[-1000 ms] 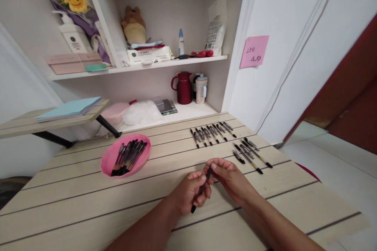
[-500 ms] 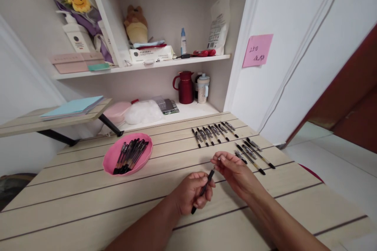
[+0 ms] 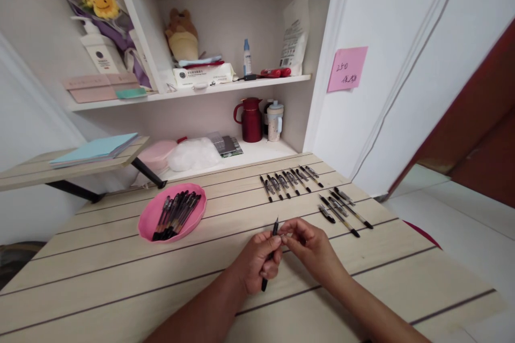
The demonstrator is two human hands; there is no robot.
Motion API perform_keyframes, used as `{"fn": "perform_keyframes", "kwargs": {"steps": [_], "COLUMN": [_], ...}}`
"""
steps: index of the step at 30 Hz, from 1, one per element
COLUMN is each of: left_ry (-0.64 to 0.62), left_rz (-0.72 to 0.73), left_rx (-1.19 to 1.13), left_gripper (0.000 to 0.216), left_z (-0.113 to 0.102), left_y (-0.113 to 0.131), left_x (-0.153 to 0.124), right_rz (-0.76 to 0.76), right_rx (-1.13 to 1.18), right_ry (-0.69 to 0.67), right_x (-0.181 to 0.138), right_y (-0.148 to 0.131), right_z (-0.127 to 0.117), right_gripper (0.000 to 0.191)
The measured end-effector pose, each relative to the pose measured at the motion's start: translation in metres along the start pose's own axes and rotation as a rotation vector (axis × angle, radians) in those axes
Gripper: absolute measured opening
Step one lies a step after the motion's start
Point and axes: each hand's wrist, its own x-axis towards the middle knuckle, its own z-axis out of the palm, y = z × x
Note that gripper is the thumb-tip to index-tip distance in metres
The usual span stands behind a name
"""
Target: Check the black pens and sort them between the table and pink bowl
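"Grip finding?"
"Your left hand (image 3: 257, 261) is closed around the pen (image 3: 275, 229), point upward, over the table (image 3: 193, 289). Whether your right hand (image 3: 309, 244) grips anything, I cannot tell."
"Hazard?"
"A slip could ink your nearby fingers."

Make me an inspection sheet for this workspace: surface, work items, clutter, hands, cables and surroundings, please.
Surface: pale tabletop with dark lines.
Work items: dark pen in hand; bunched pens in a pink tray; far group and near group of pens laid out on the right.
Clutter: blue papers on a raised stand; plush toy and red jug in the shelf unit.
Hands: left hand grips the dark pen, pointed end away from the person; right hand pinched beside it, contents unclear.
Cables: white cable down the wall.
Surroundings: pink note on the wall.
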Motion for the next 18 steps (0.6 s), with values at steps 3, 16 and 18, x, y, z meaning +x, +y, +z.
{"fn": "perform_keyframes", "kwargs": {"steps": [3, 16, 18], "left_ry": [0.006, -0.014, -0.02], "left_rz": [0.011, -0.02, -0.017], "left_rx": [-0.015, 0.031, 0.038], "left_gripper": [0.028, 0.022, 0.022], "left_z": [-0.001, 0.001, 0.001], "left_y": [0.0, 0.001, 0.002], "left_x": [-0.001, -0.002, -0.002], "right_rz": [-0.104, 0.11, 0.07], "right_rx": [-0.235, -1.464, -1.472], "right_ry": [-0.06, -0.054, -0.084], "right_x": [0.006, 0.054, 0.047], "right_y": [-0.005, 0.032, 0.029], "right_z": [-0.014, -0.071, -0.059], "right_gripper": [0.015, 0.022, 0.024]}}
